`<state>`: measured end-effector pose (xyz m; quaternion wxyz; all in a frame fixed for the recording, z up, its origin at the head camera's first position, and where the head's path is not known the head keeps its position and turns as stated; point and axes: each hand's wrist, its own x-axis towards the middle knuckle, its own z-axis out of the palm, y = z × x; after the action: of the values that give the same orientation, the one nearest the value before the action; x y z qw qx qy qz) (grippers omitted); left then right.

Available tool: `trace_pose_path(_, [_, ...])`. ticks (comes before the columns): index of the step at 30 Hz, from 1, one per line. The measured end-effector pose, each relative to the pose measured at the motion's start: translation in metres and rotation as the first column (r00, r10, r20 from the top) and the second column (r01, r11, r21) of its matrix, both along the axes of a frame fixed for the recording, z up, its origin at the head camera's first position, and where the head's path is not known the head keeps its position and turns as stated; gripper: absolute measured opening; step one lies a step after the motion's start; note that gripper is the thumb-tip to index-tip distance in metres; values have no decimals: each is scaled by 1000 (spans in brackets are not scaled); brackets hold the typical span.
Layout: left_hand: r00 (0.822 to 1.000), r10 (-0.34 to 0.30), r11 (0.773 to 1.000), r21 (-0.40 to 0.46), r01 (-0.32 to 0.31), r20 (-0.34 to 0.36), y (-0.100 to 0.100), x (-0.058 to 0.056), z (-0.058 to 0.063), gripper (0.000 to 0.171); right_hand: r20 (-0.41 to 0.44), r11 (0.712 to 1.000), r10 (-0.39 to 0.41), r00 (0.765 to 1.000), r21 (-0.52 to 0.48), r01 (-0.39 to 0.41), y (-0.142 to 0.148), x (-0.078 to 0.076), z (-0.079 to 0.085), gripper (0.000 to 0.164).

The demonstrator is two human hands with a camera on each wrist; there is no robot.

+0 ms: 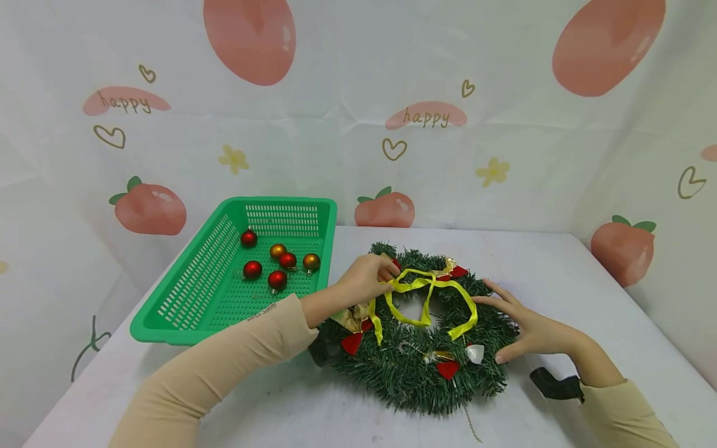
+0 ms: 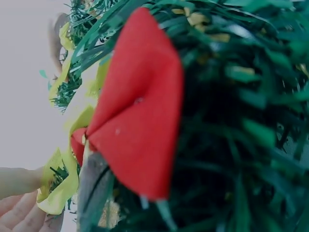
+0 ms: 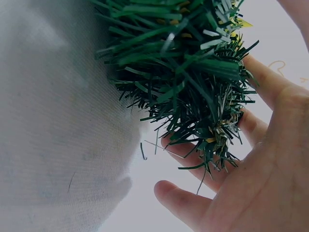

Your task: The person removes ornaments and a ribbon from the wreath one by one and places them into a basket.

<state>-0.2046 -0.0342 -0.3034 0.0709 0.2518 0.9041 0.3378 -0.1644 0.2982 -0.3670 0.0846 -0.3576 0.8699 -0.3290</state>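
Note:
A green tinsel wreath lies flat on the white table, dotted with red and gold bows and a white ornament. Across its upper part runs a loosely looped yellow ribbon. At the wreath's upper left, my left hand pinches the ribbon between thumb and fingers; the left wrist view shows the ribbon there, behind a large red bow. Spread around the wreath's right edge, my right hand touches the tinsel with its fingers, the thumb apart from them.
To the left stands a green plastic basket holding several red and gold ball ornaments, such as a red ball. A thin chain trails from the wreath's front. A printed white cloth hangs behind the table.

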Motion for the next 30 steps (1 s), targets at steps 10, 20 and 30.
trace_pose_path(10, [999,-2,997,82,6,-44,-5,2,8,21,-13,1000,4,1000,6,-3,0,0,-1,92])
trace_pose_path(20, [994,-38,986,160,54,-105,-12,4,24,21,-7,1000,13,1000,-6,-13,0,0,1,92])
trace_pose_path(30, [998,-46,967,248,56,-49,-19,7,41,24,-1,1000,8,1000,-1,-8,0,0,1,92])
